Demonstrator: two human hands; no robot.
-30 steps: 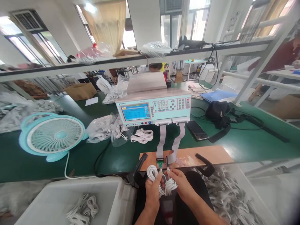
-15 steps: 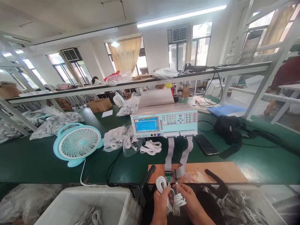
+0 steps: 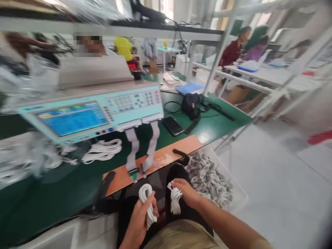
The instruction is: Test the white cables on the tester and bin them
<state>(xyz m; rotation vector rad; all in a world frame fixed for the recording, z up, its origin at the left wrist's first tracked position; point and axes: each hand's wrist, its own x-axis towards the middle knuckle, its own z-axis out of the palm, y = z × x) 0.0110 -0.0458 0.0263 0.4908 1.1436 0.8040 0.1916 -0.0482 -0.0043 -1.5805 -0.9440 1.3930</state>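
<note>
Closed around a coiled white cable (image 3: 145, 191), my left hand (image 3: 140, 218) is below the wooden board. To its right, my right hand (image 3: 185, 192) pinches the connector end of another white cable bundle (image 3: 176, 200), which hangs over my lap. Both bundles are apart from the small green circuit board (image 3: 134, 176) at the board's edge. Two grey ribbon cables (image 3: 132, 148) run from there up to the tester (image 3: 98, 114), whose blue screen is lit.
The wooden board (image 3: 166, 154) lies along the green table's edge. A bin of cables (image 3: 211, 180) stands at right. More white cable (image 3: 103, 151), a phone (image 3: 173, 126) and a black bag (image 3: 191, 105) rest on the table. People sit farther back.
The view has swung right and down. Both hands have moved away from the circuit board and ribbon connector, each with its cable bundle, and are now farther apart.
</note>
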